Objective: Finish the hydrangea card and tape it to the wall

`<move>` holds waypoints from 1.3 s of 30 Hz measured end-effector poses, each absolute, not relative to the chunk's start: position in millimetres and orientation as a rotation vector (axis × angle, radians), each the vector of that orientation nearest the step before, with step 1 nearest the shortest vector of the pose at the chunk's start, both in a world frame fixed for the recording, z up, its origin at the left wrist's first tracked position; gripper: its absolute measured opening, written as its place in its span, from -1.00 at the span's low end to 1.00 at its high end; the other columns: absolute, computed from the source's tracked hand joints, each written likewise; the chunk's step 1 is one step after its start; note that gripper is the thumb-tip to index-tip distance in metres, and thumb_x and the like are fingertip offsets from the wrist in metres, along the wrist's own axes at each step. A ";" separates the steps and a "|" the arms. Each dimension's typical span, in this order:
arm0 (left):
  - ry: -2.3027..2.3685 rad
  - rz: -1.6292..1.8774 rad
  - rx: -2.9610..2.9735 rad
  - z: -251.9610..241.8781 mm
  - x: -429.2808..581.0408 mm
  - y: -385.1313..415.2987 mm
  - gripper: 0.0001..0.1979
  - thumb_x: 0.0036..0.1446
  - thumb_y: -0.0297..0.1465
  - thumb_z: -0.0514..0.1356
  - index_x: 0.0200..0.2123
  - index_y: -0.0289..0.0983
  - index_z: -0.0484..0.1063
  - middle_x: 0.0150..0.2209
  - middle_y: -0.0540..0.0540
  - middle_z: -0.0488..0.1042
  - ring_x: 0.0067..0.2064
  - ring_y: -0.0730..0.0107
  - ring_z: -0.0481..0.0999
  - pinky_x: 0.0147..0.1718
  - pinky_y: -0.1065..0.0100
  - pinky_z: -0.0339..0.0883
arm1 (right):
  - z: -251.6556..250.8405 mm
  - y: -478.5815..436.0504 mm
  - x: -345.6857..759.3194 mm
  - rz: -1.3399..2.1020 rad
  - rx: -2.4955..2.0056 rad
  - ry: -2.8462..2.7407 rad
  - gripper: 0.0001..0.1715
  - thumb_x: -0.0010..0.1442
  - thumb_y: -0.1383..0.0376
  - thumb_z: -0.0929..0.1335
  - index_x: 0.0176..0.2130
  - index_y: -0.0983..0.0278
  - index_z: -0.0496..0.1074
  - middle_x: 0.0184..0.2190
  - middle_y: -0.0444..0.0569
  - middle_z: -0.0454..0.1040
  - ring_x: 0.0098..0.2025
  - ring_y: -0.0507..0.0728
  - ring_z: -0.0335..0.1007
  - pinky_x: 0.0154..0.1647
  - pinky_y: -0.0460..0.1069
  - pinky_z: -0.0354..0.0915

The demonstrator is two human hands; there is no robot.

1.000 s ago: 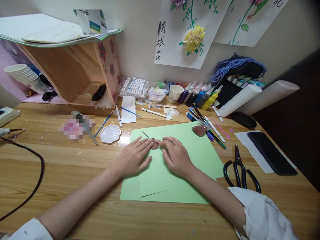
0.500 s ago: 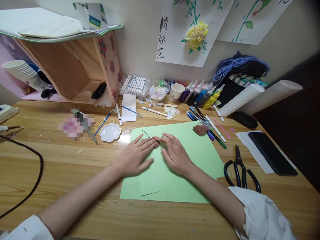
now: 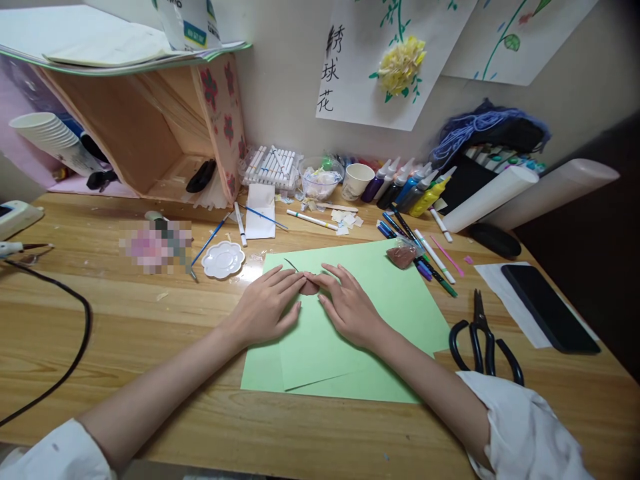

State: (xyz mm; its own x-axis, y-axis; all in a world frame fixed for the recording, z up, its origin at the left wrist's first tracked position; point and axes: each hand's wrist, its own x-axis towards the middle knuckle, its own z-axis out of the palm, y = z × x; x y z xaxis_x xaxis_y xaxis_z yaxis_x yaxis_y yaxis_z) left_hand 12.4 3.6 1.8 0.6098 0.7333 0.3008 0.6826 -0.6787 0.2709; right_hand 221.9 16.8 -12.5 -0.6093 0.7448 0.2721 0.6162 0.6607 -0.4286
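Observation:
A small flat brown piece point(image 3: 309, 286), like clay, lies on the light green paper point(image 3: 350, 363). My left hand point(image 3: 265, 307) rests palm down on the paper with its fingers stretched out, their tips on the left edge of the piece. From the right, my right hand point(image 3: 353, 308) touches the piece with its index fingertip, its fingers apart. A thin dark curved line point(image 3: 291, 265) shows on the paper just above my left fingertips. The bag of brown material point(image 3: 401, 254) lies on the paper's upper right corner.
Black-handled scissors point(image 3: 481, 340) and a phone point(image 3: 550, 307) lie at the right. Pens point(image 3: 433, 257) lie beyond the paper. A white flower-shaped palette point(image 3: 223, 260) sits at the left. Paint bottles point(image 3: 400, 187), a paper cup point(image 3: 357, 181) and a marker box point(image 3: 273, 168) stand along the wall.
My left hand has shifted slightly left, and more of the brown piece shows between the hands. My right hand has hardly moved. The whole view has shifted a little.

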 end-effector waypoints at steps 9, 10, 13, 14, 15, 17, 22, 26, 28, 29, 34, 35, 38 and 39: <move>1.187 0.625 2.728 0.3 11.9 2.3 -0.60 0.13 -0.42 0.05 0.04 -0.36 0.35 -0.01 -0.20 0.48 0.00 0.14 0.42 0.02 0.10 0.30 | -15.0 18.1 221.4 0.428 -1.130 -2.371 -0.63 0.28 0.35 0.16 0.09 0.25 0.15 0.01 0.04 0.39 0.14 0.20 0.17 0.21 0.26 0.05; 1.189 0.627 2.723 0.2 11.8 2.1 -0.60 0.13 -0.42 0.06 0.04 -0.36 0.35 -0.02 -0.20 0.48 -0.02 0.13 0.42 0.00 0.10 0.32 | -15.0 18.3 222.0 0.442 -1.133 -2.353 -0.64 0.29 0.35 0.15 0.08 0.24 0.15 0.00 0.04 0.39 0.12 0.20 0.20 0.20 0.27 0.06; 1.208 0.641 2.688 0.1 11.2 1.5 -0.59 0.12 -0.41 0.07 0.05 -0.34 0.35 -0.03 -0.19 0.49 -0.04 0.13 0.43 -0.06 0.10 0.35 | -14.7 18.6 224.1 0.552 -1.142 -2.280 -0.70 0.30 0.34 0.14 0.03 0.23 0.16 -0.02 0.07 0.40 0.07 0.20 0.26 0.14 0.26 0.14; 1.216 0.650 2.674 0.1 10.9 1.3 -0.58 0.11 -0.41 0.07 0.06 -0.34 0.35 -0.03 -0.19 0.49 -0.04 0.13 0.43 -0.06 0.10 0.35 | -14.6 18.7 224.9 0.602 -1.139 -2.251 -0.72 0.30 0.33 0.13 0.02 0.24 0.15 -0.02 0.07 0.40 0.08 0.20 0.26 0.12 0.24 0.17; 1.223 0.662 2.663 0.0 10.7 1.2 -0.58 0.11 -0.41 0.07 0.07 -0.33 0.34 -0.02 -0.19 0.49 -0.03 0.13 0.43 -0.06 0.10 0.35 | -14.6 18.9 225.5 0.646 -1.136 -2.224 -0.73 0.31 0.33 0.13 0.02 0.24 0.13 -0.01 0.08 0.39 0.09 0.19 0.25 0.10 0.22 0.19; 1.228 0.687 2.652 -0.2 10.4 1.2 -0.57 0.12 -0.42 0.06 0.08 -0.31 0.33 0.01 -0.18 0.47 -0.01 0.14 0.42 -0.03 0.10 0.33 | -14.7 19.5 226.4 0.687 -1.139 -2.189 -0.74 0.32 0.32 0.12 0.01 0.23 0.12 0.00 0.08 0.38 0.12 0.18 0.23 0.08 0.20 0.21; 1.204 0.699 2.648 -1.0 10.6 1.9 -0.58 0.11 -0.43 0.05 0.07 -0.28 0.34 -0.03 -0.17 0.49 -0.04 0.15 0.44 -0.07 0.09 0.34 | -14.6 21.2 226.3 0.589 -1.132 -2.216 -0.77 0.30 0.36 0.12 -0.05 0.22 0.18 -0.06 0.07 0.41 0.10 0.20 0.26 0.10 0.25 0.18; 1.212 0.675 2.621 -0.7 10.5 2.6 -0.58 0.13 -0.43 0.05 0.08 -0.28 0.33 -0.01 -0.17 0.48 -0.02 0.15 0.42 -0.04 0.10 0.32 | -13.8 18.9 226.3 0.573 -1.120 -2.177 -0.73 0.29 0.36 0.13 0.00 0.22 0.15 -0.02 0.06 0.42 0.13 0.19 0.23 0.12 0.23 0.17; 1.219 0.658 2.598 -0.1 10.9 3.8 -0.55 0.14 -0.42 0.05 0.13 -0.28 0.27 0.07 -0.17 0.42 0.05 0.15 0.37 0.03 0.10 0.27 | -14.1 17.4 226.6 0.566 -1.147 -2.128 -0.74 0.29 0.36 0.13 -0.01 0.22 0.14 -0.05 0.05 0.45 0.12 0.19 0.23 0.09 0.20 0.19; 1.219 0.644 2.586 0.3 11.3 4.7 -0.52 0.14 -0.40 0.06 0.16 -0.29 0.23 0.11 -0.17 0.37 0.10 0.14 0.33 0.07 0.09 0.23 | -14.4 16.9 226.7 0.559 -1.164 -2.113 -0.75 0.29 0.35 0.13 -0.02 0.22 0.15 -0.08 0.05 0.46 0.10 0.20 0.24 0.06 0.20 0.20; 1.208 0.595 2.444 1.1 12.6 11.0 -0.44 0.19 -0.33 0.05 0.26 -0.20 0.03 0.12 -0.13 0.36 0.15 0.15 0.26 0.11 0.07 0.18 | -15.3 18.1 226.8 0.495 -1.175 -2.192 -0.72 0.29 0.34 0.14 0.00 0.24 0.19 -0.07 0.07 0.41 0.07 0.21 0.24 0.05 0.19 0.22; 1.219 0.596 2.392 1.0 12.4 12.0 -0.42 0.21 -0.33 0.03 0.28 -0.19 -0.03 0.11 -0.13 0.37 0.14 0.17 0.26 0.09 0.08 0.19 | -15.2 18.6 226.7 0.487 -1.164 -2.212 -0.72 0.28 0.34 0.14 0.00 0.24 0.19 -0.06 0.07 0.41 0.08 0.21 0.23 0.06 0.19 0.21; 1.229 0.628 2.252 -0.1 11.2 13.7 -0.38 0.25 -0.31 0.00 0.31 -0.16 -0.20 0.12 -0.12 0.37 0.16 0.19 0.26 0.09 0.07 0.18 | -14.6 19.1 227.1 0.499 -1.133 -2.246 -0.73 0.28 0.34 0.15 -0.01 0.23 0.18 -0.06 0.07 0.42 0.10 0.22 0.22 0.09 0.22 0.18; 1.221 0.643 2.218 -0.5 10.8 13.8 -0.36 0.26 -0.30 0.00 0.32 -0.15 -0.24 0.12 -0.12 0.37 0.17 0.19 0.26 0.10 0.06 0.16 | -14.5 19.0 227.3 0.510 -1.135 -2.243 -0.73 0.28 0.34 0.15 -0.01 0.22 0.17 -0.06 0.07 0.41 0.11 0.23 0.21 0.09 0.23 0.18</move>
State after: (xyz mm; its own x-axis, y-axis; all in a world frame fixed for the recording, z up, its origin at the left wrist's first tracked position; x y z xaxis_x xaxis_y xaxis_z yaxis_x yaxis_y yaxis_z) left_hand 10.8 13.8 -0.5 0.4798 0.8639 0.1535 0.6151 -0.4559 0.6433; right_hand 227.3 19.0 -14.5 -0.4785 0.8198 0.3145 0.6031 0.5672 -0.5608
